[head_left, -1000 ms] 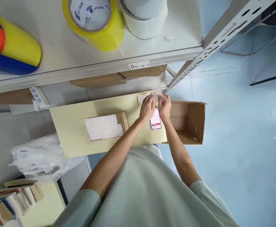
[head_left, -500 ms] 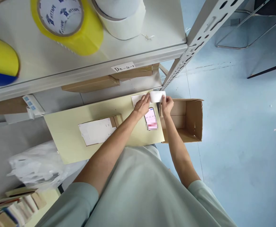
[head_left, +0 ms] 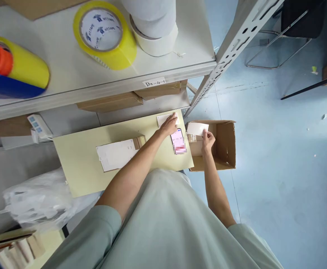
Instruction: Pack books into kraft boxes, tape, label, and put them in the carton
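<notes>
My right hand (head_left: 208,142) pinches the near right corner of a white slip of paper (head_left: 197,129) and holds it over the open cardboard box (head_left: 227,140). Fingers stretched forward, my left hand (head_left: 169,125) lies on another white paper (head_left: 162,118) at the far right corner of the cream table (head_left: 79,160). That hand covers part of the paper. Just below it a phone (head_left: 178,139) with a lit pink timer screen rests on the table. A small clear plastic piece (head_left: 192,138) shows at the box's left side, under the slip.
A stack of white sheets (head_left: 115,155) sits on cardboard at the table's middle. Above the table's far edge runs a metal shelf (head_left: 180,71) holding yellow tape rolls (head_left: 125,52) and white rolls (head_left: 159,41). Plastic bags (head_left: 40,198) bulge at the left; a chair (head_left: 300,18) stands upper right.
My right hand has moved right and toward me, carrying the white slip from the table corner to over the box. My left hand stays on the paper. The head view has shifted slightly.
</notes>
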The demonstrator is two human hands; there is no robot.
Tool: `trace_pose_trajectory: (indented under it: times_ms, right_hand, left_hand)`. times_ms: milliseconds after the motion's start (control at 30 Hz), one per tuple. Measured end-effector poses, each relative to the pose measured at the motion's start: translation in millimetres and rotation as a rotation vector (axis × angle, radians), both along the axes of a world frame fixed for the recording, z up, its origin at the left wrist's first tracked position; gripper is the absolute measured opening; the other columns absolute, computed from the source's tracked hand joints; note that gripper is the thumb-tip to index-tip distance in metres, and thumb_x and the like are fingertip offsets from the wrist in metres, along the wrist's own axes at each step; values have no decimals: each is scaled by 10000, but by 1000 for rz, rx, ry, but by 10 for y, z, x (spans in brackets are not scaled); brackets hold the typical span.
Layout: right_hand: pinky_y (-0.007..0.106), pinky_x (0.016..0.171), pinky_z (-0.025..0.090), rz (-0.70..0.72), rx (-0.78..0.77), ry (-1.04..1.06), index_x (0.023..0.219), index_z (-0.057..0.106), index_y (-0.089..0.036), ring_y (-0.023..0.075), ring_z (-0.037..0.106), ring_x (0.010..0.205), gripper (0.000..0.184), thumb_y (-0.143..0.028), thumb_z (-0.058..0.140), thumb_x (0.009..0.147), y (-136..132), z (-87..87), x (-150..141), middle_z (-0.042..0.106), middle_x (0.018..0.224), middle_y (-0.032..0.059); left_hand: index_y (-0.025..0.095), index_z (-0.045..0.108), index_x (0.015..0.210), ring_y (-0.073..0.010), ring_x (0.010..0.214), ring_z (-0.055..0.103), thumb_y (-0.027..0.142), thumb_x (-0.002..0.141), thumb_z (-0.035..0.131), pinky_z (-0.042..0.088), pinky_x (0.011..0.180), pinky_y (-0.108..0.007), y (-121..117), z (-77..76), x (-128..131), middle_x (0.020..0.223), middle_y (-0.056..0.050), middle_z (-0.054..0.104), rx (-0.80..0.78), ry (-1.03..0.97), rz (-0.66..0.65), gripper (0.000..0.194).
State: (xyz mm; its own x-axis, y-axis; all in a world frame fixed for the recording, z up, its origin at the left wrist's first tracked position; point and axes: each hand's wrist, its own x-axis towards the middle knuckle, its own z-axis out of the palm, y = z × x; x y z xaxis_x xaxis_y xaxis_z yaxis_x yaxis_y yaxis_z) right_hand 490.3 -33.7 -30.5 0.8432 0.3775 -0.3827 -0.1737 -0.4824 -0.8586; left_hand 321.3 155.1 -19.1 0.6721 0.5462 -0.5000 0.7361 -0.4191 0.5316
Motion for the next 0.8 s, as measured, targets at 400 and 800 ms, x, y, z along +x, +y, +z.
trace_pose_trajectory:
  times_ms: [400,800]
  right_hand:
    - [314,741,551,268,272,375,830,654,-236,173,634,764,548,-742,863,811,-174,1207,-734,697,822,-8]
    - [278,567,461,553,350,415,731,570,-266,128,485,614,573,-732,891,816,67,1847,-1412,559,705,-44]
  left_hand:
    - [218,821,1121,-259,985,788,512,907,660,645,876,-394,-1362,1333,-1328,1188,-117,859,-558,-500,832,397]
    - [253,789,886,-250,851,749,452,900,720,586,799,-398,-1741,2208,-2015,886,-60,827,-248,-683,930,212]
